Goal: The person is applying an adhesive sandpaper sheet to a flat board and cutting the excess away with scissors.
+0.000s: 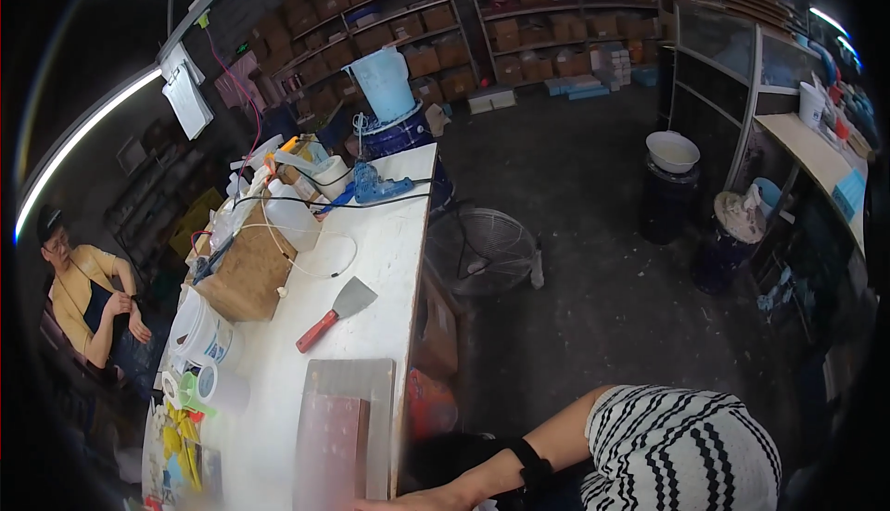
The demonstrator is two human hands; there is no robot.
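Note:
My right forearm, in a black-and-white patterned sleeve with a black band around it, reaches in from the lower right. Only part of my right hand (pixel 417 499) shows at the bottom edge, beside a reddish-brown rectangular block (pixel 332 441); its fingers are mostly cut off. The block lies on a flat grey plate (pixel 378 386) at the near end of the white worktable (pixel 264 363). Farther up the table rests a putty knife (pixel 336 314) with a red handle and a wide metal blade. My left hand is out of the picture.
Along the table's left side stand a white bucket (pixel 201 333), a cardboard box (pixel 248 270) and a white bottle (pixel 292 217). A blue power drill (pixel 378 186) lies at the far end. A floor fan (pixel 484 249) stands right of the table. Another person (pixel 93 298) is at the left.

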